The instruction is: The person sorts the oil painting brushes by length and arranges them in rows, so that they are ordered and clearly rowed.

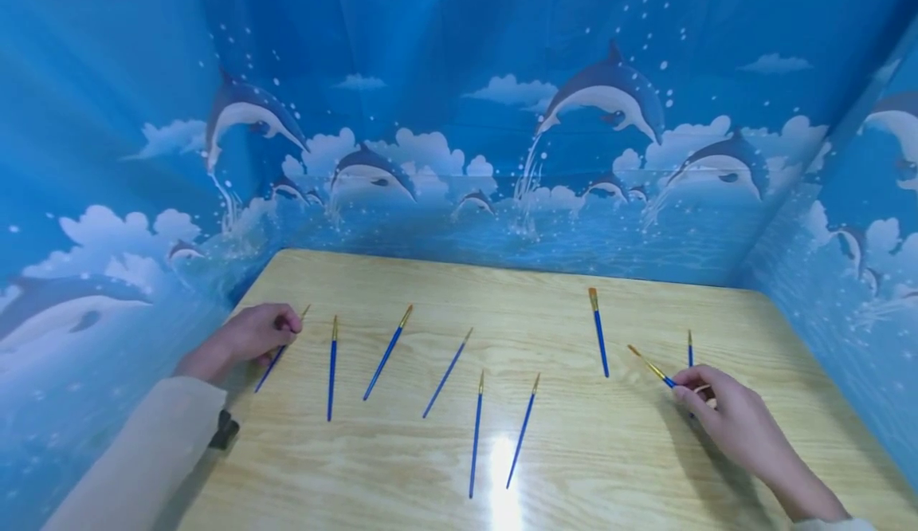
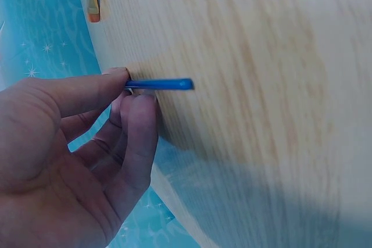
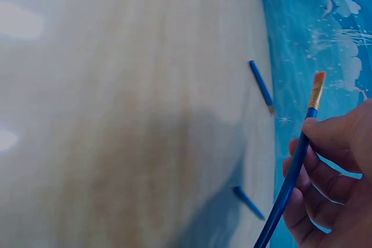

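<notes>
At the table's left side my left hand (image 1: pixel 261 332) pinches a thin blue paintbrush (image 1: pixel 270 371) between thumb and fingers. In the left wrist view the blue handle end of that paintbrush (image 2: pixel 168 84) sticks out past the fingertips. Over the right part of the table, my right hand (image 1: pixel 735 415) holds another paintbrush (image 1: pixel 654 368), its tip pointing up and left. The right wrist view shows this paintbrush (image 3: pixel 299 149) with a blue handle, gold ferrule and flat orange bristles, gripped near the ferrule. Behind the right hand lies a thin paintbrush (image 1: pixel 690 349), partly hidden by it.
Several blue paintbrushes lie spread across the wooden table (image 1: pixel 402 467), bristles toward the far edge. A wide flat paintbrush (image 1: pixel 599 332) lies left of the right hand. One paintbrush (image 1: pixel 332 367) lies close to the left hand. Blue dolphin-print curtains (image 1: pixel 445 76) surround the table.
</notes>
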Motion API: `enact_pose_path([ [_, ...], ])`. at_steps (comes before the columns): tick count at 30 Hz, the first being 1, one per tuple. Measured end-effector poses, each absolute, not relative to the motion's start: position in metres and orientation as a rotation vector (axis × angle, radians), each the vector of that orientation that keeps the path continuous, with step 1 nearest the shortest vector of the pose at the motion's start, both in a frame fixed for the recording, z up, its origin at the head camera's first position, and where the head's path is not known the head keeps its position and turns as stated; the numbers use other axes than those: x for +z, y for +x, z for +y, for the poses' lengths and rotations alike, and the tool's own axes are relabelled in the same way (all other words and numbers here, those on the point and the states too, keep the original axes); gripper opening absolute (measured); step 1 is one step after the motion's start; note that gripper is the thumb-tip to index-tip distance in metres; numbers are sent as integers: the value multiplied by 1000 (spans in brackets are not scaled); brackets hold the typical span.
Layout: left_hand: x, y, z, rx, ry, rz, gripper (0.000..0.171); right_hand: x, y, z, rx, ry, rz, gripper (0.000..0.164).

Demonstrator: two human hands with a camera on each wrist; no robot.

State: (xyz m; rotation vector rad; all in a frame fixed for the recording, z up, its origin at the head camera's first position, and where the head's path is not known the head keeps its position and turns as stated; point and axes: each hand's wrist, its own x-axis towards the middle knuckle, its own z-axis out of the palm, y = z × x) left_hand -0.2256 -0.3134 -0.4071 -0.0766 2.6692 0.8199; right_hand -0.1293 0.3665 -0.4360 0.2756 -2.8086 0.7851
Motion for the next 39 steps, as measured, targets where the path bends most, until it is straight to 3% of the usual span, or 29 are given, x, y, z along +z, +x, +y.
enact_pose_path([
  [6,-409,-225,-314,841,-50,2666,9,-416,-147,358,840,120,-2895,31],
  [16,-408,-227,-309,821,-87,2667,8,-410,-176,345,912,-11,-2882,27],
  [32,-410,-228,-315,855,-72,2655,9,-418,-219,347,1321,-96,-2966,44],
  [39,-410,-228,-316,852,-89,2647,10,-422,-232,340,1341,-47,-2976,43],
])
